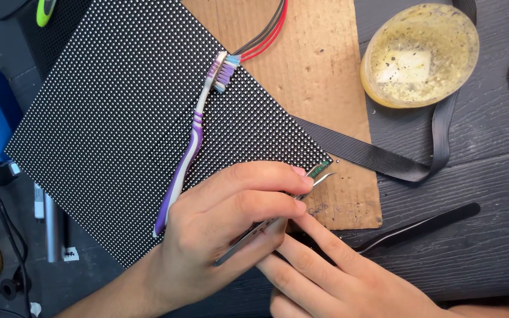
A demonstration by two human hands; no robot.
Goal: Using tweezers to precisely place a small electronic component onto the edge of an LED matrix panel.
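**Tweezers at the corner of the dotted panel**

Dark grey wooden boards make up the table (pixel 490 176), and a flat sheet of brown cardboard (pixel 319 65) lies on top, likely to keep the wood safe. On the cardboard rests a big black panel (pixel 119 118) covered in rows of tiny white dots. A flat grey ribbon cable (pixel 384 159) loops out from under it, and red and black wires (pixel 266 35) run off its top edge. A round tub of yellow paste (pixel 419 53) sits near the far side. A purple and white toothbrush (pixel 192 141) lies across the panel, close by for reaching. Black tweezers (pixel 419 227) lie spare on the table.

The left hand (pixel 225 229) has its fingers pinched tight around silver tweezers (pixel 278 218), tips right at the panel's near corner. The right hand (pixel 337 277) holds nothing; its fingers press flat beside that corner, perhaps to steady it.
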